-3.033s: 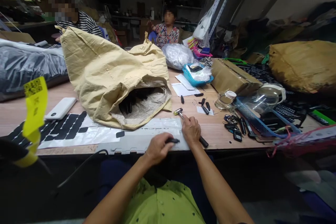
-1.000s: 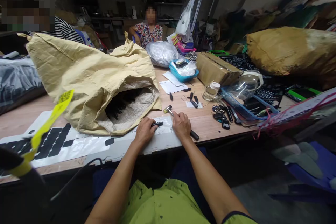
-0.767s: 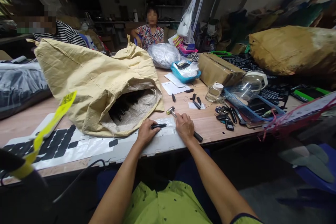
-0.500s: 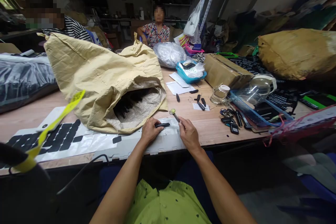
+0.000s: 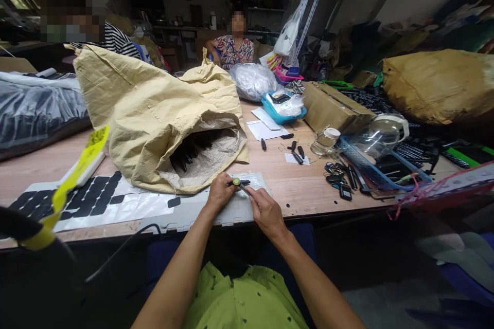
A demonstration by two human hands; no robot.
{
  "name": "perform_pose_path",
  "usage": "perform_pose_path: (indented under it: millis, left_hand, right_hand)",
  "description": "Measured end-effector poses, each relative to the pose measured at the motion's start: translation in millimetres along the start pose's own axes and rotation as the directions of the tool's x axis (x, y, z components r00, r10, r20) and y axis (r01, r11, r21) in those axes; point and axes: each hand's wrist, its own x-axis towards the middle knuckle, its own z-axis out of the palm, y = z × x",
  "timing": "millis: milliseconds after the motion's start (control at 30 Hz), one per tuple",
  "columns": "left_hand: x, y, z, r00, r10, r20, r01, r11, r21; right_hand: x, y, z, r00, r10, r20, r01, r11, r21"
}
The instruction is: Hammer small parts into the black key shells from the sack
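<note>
My left hand [image 5: 219,191] is closed around a slim black piece [image 5: 244,183] that juts out to the right over a clear plastic sheet at the table's front edge. My right hand [image 5: 266,211] grips the dark shaft of what looks like a small hammer [image 5: 236,181] with a round yellow-green head. That head is at the black piece, close to my left fingertips; whether they touch cannot be made out. Just behind my hands gapes the mouth of a large beige sack [image 5: 150,113], with many black pieces [image 5: 193,150] inside.
Several black pieces [image 5: 297,157] lie on the wooden table [image 5: 285,185], near keys [image 5: 334,175], a glass jar [image 5: 324,141] and a blue basket [image 5: 386,164]. A cardboard box [image 5: 332,105] stands behind. Black stickers on a sheet [image 5: 90,195] lie left. Two people sit across the table.
My right hand has moved left, bringing the hammer's head from beside the black piece to over it. My left hand stays nearly in place, and the camera view has shifted slightly.
</note>
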Motion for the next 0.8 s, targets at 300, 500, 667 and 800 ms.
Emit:
perform_pose_path:
  millis: [300,500,667,800]
  left_hand:
    - [0,0,2,1.000,0.000,-0.024,0.000,1.000,-0.004]
    - [-3,5,4,1.000,-0.006,-0.027,0.008,0.998,0.066]
    - [-6,10,5,0.999,-0.008,-0.040,0.013,0.991,0.132]
    - [-3,8,0,0.999,0.024,-0.022,-0.020,0.988,0.155]
  right_hand:
    - [-3,6,-4,0.996,0.072,-0.051,-0.071,0.997,0.012]
    - [17,23,-8,0.984,0.152,-0.091,-0.160,0.984,-0.083]
    - [50,55,-13,0.958,0.279,-0.071,-0.285,0.887,-0.362]
    - [58,70,-9,0.954,0.288,-0.077,-0.283,0.796,-0.535]
